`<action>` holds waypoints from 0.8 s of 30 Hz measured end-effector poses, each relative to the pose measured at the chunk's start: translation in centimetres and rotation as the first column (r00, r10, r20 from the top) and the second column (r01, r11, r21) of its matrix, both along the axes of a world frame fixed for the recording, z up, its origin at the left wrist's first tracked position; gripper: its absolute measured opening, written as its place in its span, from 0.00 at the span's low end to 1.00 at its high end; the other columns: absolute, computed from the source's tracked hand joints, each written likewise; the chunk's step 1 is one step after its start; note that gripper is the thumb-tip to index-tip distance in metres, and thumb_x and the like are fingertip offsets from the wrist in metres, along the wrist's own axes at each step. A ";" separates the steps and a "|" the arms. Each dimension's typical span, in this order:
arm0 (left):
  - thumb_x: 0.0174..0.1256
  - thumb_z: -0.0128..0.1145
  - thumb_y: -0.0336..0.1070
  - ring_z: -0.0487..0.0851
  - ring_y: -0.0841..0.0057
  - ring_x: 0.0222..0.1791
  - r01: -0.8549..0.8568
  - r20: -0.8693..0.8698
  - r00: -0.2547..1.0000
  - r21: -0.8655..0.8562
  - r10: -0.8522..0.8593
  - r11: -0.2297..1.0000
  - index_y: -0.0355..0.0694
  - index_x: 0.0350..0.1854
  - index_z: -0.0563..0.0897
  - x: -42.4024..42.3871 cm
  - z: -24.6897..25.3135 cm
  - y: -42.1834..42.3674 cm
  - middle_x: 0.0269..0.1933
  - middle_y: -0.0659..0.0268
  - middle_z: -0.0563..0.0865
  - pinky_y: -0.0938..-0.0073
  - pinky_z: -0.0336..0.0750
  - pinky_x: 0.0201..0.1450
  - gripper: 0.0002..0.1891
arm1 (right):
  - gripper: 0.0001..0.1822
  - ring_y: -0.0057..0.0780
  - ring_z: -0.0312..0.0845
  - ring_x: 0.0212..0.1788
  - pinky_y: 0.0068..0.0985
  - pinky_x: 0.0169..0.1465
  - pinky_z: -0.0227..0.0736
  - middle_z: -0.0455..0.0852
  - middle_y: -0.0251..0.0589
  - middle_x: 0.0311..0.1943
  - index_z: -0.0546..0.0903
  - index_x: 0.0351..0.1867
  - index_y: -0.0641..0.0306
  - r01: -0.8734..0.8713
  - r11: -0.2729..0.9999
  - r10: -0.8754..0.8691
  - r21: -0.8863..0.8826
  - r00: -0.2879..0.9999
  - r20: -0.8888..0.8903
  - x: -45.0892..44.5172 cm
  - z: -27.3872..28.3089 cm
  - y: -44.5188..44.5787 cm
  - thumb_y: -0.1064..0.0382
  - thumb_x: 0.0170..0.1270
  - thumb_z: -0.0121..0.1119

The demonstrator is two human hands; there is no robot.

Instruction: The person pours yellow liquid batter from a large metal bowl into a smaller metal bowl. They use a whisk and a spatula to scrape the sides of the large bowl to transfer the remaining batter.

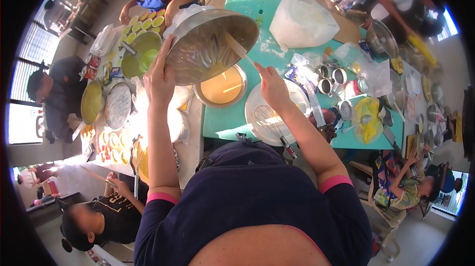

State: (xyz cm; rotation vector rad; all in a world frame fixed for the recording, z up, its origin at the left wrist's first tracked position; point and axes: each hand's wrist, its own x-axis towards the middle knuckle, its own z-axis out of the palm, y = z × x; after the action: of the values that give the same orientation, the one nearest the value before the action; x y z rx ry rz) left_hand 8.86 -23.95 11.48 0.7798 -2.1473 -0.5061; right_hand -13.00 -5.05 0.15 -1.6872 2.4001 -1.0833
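Observation:
My left hand (161,75) grips the rim of a large metal mixing bowl (200,51), which is tilted on its side with its smeared inside facing me. My right hand (274,88) holds a spatula (236,46) by its handle, with the blade against the bowl's inner wall. Below the bowl, a round metal pan (243,90) contains smooth orange-yellow batter (219,90). A wire whisk (272,123) lies across a white round tray or lid (256,99) near my right forearm.
A bulky white plastic bag (302,21) stands on the teal table (241,2). Measuring cups (339,76), a can (359,86) and a knife (390,138) lie to the right. A green-smeared bowl (130,62) and filled cups (147,24) are at the left. Several people surround the tables.

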 end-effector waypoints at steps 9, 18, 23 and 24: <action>0.57 0.45 0.19 0.84 0.67 0.56 0.008 -0.002 1.000 0.018 -0.008 1.000 0.54 0.68 0.75 -0.2 0.1 -0.2 0.60 0.62 0.83 0.70 0.76 0.56 0.34 | 0.30 0.48 0.80 0.38 0.39 0.40 0.78 0.78 0.49 0.39 0.70 0.66 0.52 -0.012 1.000 0.011 0.006 0.999 0.043 2.1 -3.3 0.5 0.75 0.61 0.48; 0.58 0.46 0.19 0.86 0.68 0.50 -0.023 0.009 1.000 0.025 0.023 0.999 0.55 0.68 0.75 0.1 -0.1 -0.4 0.58 0.59 0.84 0.72 0.77 0.52 0.34 | 0.33 0.48 0.80 0.37 0.36 0.43 0.77 0.80 0.52 0.34 0.74 0.66 0.54 -0.057 0.998 0.058 -0.017 0.993 0.105 4.4 -3.7 -0.2 0.80 0.56 0.47; 0.57 0.46 0.18 0.87 0.67 0.48 -0.028 0.018 0.999 0.054 0.027 0.998 0.54 0.68 0.75 0.4 0.3 -0.3 0.58 0.57 0.84 0.71 0.77 0.51 0.34 | 0.34 0.45 0.83 0.41 0.35 0.42 0.82 0.82 0.50 0.44 0.70 0.69 0.50 -0.105 0.991 0.096 0.088 0.990 0.102 4.3 -3.7 -0.2 0.76 0.59 0.50; 0.58 0.46 0.18 0.86 0.66 0.50 -0.024 0.013 1.000 0.045 0.024 0.999 0.54 0.68 0.75 0.4 0.2 -0.3 0.57 0.56 0.84 0.71 0.77 0.52 0.34 | 0.34 0.45 0.83 0.41 0.35 0.41 0.82 0.82 0.50 0.44 0.70 0.69 0.50 -0.112 0.991 0.105 0.070 0.990 0.099 4.4 -3.9 -0.2 0.76 0.59 0.50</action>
State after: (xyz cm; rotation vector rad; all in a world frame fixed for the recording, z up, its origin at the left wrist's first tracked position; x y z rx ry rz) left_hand 9.22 -24.22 11.72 0.8350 -2.1422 -0.5402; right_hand -8.64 -5.28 -3.73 -1.6801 2.2349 -1.0195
